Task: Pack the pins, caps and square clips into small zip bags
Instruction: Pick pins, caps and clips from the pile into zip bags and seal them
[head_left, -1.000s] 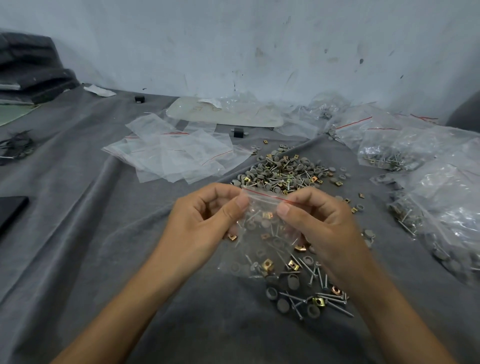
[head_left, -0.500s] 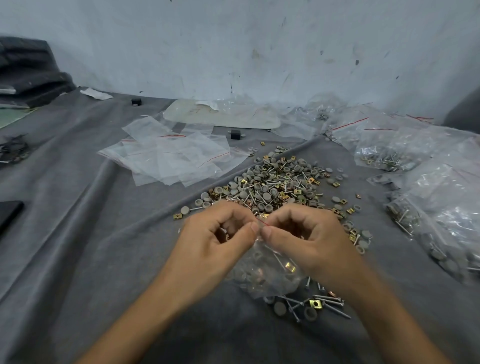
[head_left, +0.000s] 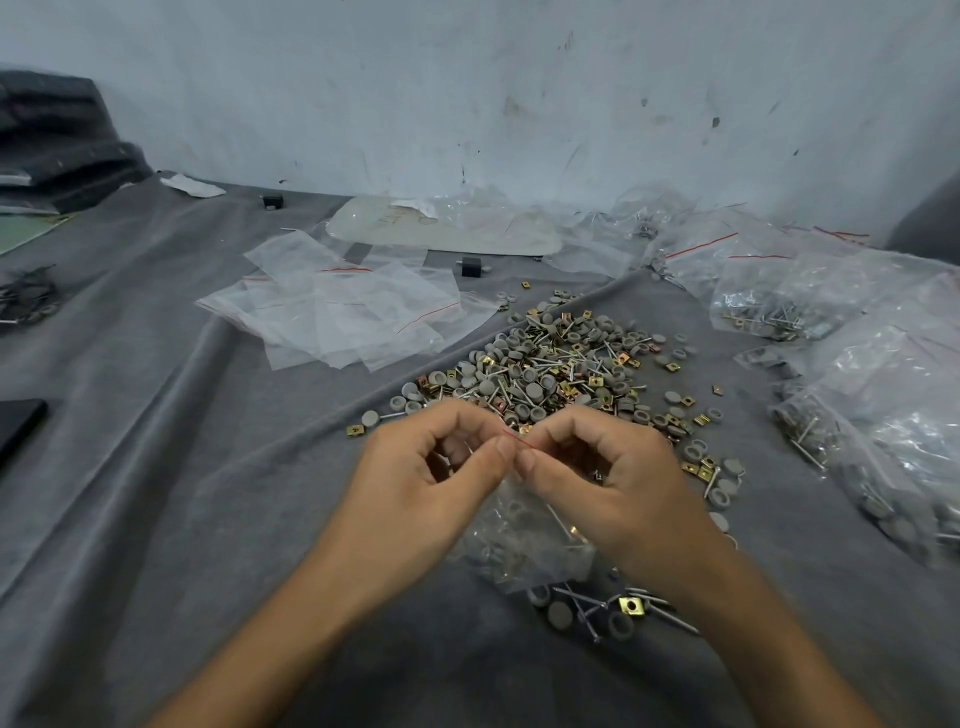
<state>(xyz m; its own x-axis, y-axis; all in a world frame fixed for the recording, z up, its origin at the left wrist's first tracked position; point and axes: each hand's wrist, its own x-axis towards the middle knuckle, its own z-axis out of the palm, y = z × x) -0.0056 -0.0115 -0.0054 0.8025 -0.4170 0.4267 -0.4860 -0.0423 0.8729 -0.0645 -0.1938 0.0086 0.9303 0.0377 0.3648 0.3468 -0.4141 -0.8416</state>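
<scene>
A small clear zip bag (head_left: 524, 540) holding pins, caps and brass clips hangs below my hands. My left hand (head_left: 426, 478) and my right hand (head_left: 608, 478) both pinch its red zip line at the top, thumbs nearly touching. Behind them lies a big loose pile of grey caps, metal pins and brass square clips (head_left: 550, 374). A smaller group of the same parts (head_left: 597, 610) sits on the cloth just under the bag. Empty zip bags (head_left: 353, 312) are spread at the left of the pile.
Filled bags (head_left: 857, 405) crowd the right side of the grey cloth (head_left: 182, 493). A larger plastic sheet (head_left: 447, 228) lies near the wall. Two small black blocks (head_left: 471, 266) sit at the back. A dark flat object (head_left: 18, 426) is at the left edge.
My hands have lowered toward me and drawn together along the red zip line, from wide apart to almost touching. The bag now hangs lower, partly behind my hands.
</scene>
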